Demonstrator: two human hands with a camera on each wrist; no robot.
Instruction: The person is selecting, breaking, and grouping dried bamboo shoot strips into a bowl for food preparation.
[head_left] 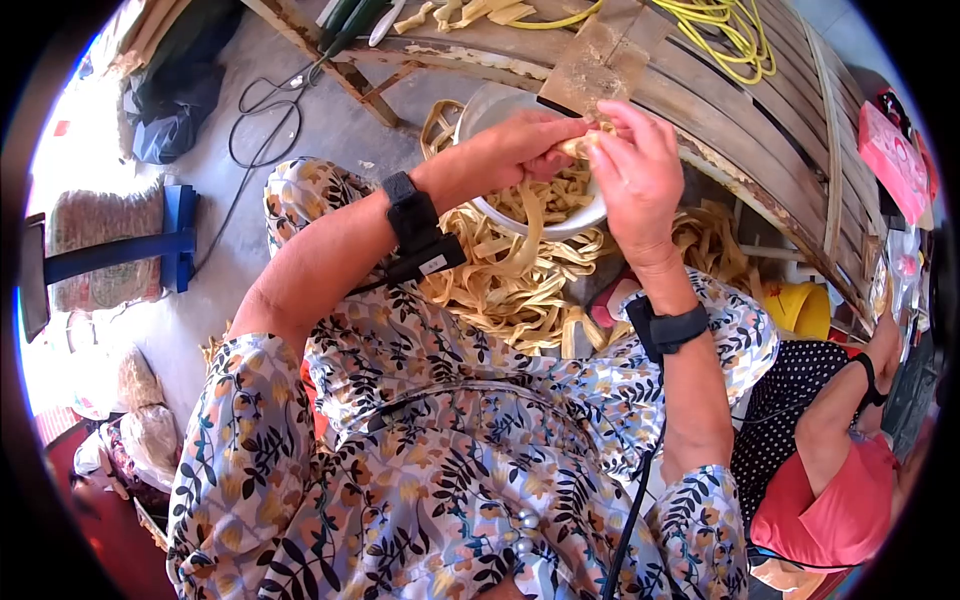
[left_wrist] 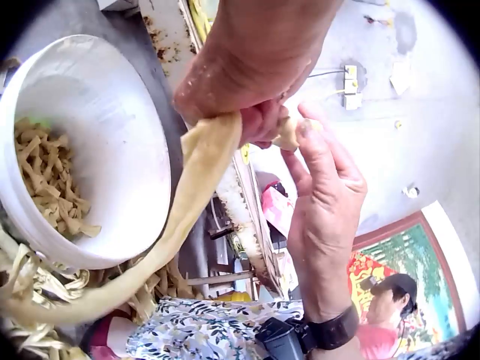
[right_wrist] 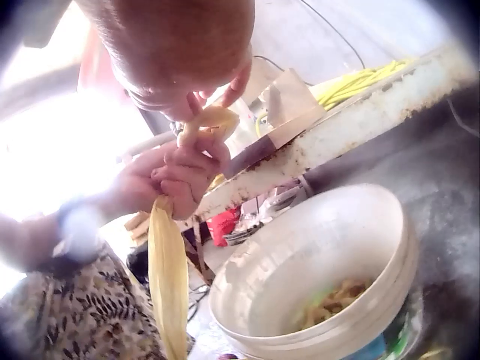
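My left hand (head_left: 525,148) grips a long, flat, pale yellow strip (left_wrist: 199,169) just above the white bucket (head_left: 590,228). The rest of the strip hangs from under the fingers, past the bucket's side. Against the left fingers, my right hand (head_left: 640,170) pinches the strip's upper end between thumb and fingers. There the strip is bent into a small loop or knot (right_wrist: 210,124), partly covered by fingertips. Inside the bucket lie many short, twisted pieces (left_wrist: 52,180) of the same yellow material.
A heap of loose strips (head_left: 520,285) surrounds the bucket's base. Beyond it stands a slatted wooden bench (head_left: 740,130) with a rusty edge, bearing a small board (head_left: 600,65) and coiled yellow cord (head_left: 735,40). Another person (head_left: 830,480) sits at the right, near a yellow container (head_left: 800,308).
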